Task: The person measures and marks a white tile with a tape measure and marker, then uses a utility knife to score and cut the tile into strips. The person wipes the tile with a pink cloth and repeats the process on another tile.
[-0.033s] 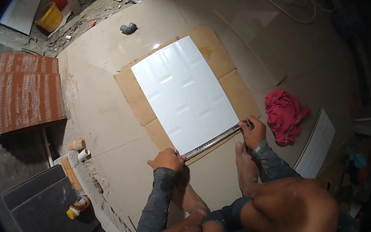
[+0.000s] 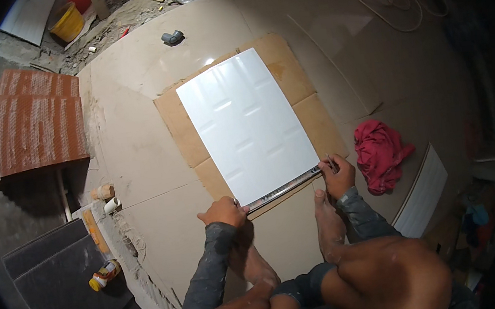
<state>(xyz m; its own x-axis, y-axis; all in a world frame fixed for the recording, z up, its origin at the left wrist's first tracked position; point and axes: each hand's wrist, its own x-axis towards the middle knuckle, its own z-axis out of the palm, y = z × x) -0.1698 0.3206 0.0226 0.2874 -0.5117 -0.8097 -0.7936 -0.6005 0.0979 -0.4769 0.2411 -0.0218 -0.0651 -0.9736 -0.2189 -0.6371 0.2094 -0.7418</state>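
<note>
A white glossy tile (image 2: 248, 123) with raised rectangular bumps lies flat on a sheet of brown cardboard (image 2: 179, 129). Along its near edge runs a narrow metal straightedge (image 2: 284, 191). My left hand (image 2: 222, 212) is closed, with its fingertips pressing the left end of the straightedge at the tile's near left corner. At the near right corner, my right hand (image 2: 340, 175) is closed, pinching a thin dark pencil-like stick (image 2: 330, 160) beside the straightedge's other end. Exactly how the fingers meet the metal there is partly hidden.
My bare feet (image 2: 326, 219) are just behind the straightedge. A crumpled red cloth (image 2: 379, 155) lies to the right. Beyond the cardboard sits a grey pipe elbow (image 2: 172, 38). Leftward are brown ridged tiles (image 2: 40, 124), dark panels (image 2: 60, 288) and a yellow-capped bottle (image 2: 104, 275).
</note>
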